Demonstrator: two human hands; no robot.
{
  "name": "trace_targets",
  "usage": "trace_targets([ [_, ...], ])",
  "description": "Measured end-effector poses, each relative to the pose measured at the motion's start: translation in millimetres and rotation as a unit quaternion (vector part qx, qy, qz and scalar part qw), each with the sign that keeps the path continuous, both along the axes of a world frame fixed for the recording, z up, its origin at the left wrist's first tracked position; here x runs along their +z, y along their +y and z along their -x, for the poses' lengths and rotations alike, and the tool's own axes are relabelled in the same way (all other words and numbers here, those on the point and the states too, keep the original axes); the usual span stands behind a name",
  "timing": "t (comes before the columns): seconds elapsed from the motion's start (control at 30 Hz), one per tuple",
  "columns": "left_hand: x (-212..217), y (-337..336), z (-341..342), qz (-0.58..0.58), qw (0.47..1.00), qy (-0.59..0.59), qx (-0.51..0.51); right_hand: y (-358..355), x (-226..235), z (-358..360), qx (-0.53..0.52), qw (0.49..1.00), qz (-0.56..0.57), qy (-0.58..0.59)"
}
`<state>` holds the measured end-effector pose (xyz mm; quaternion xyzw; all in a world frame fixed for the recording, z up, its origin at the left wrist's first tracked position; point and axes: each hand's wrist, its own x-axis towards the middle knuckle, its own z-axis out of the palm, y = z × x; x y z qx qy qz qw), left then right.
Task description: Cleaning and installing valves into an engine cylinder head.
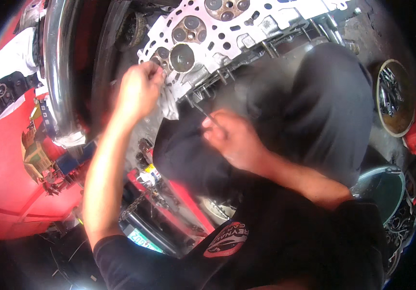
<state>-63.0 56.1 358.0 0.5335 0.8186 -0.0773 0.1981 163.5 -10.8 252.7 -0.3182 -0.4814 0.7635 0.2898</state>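
Note:
A metal cylinder head (246, 26) lies across the top, valve side up, with round combustion chambers and studs along its near edge. On its left part rests a small round tin (182, 58) with dark grey stuff inside. My left hand (140, 92) is at the head's left end, fingers pinched beside the chamber next to the tin; what they hold, if anything, is hidden. A crumpled whitish rag (168, 104) hangs below that hand. My right hand (232, 137), below the near edge, is closed around a thin dark rod-like tool (202, 110) pointing up towards the studs.
My dark-trousered knee (333, 92) is close to the head's near edge. At right stand a round pan (381, 104) of metal parts and a clear bucket (401, 193). A shiny curved metal bumper (58, 63) and cardboard boxes (36, 154) are at left. A red bar (188, 205) lies below.

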Motion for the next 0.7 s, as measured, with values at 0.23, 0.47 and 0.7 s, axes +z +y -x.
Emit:
trace_targets([
  [0.23,7.3,-4.0,18.4,-0.055,0.956,-0.019,-0.289,-2.7,-0.5,-3.0,0.025,1.0,-0.002,-0.018],
  [0.47,5.6,9.8,19.1,-0.002,0.933,0.05,-0.357,-2.1,-5.4,-5.8,0.009,1.0,-0.012,0.006],
  [0.7,-5.6,12.9,3.7,0.046,0.981,0.009,0.191,-0.6,3.8,-7.7,0.015,1.0,0.022,0.006],
])
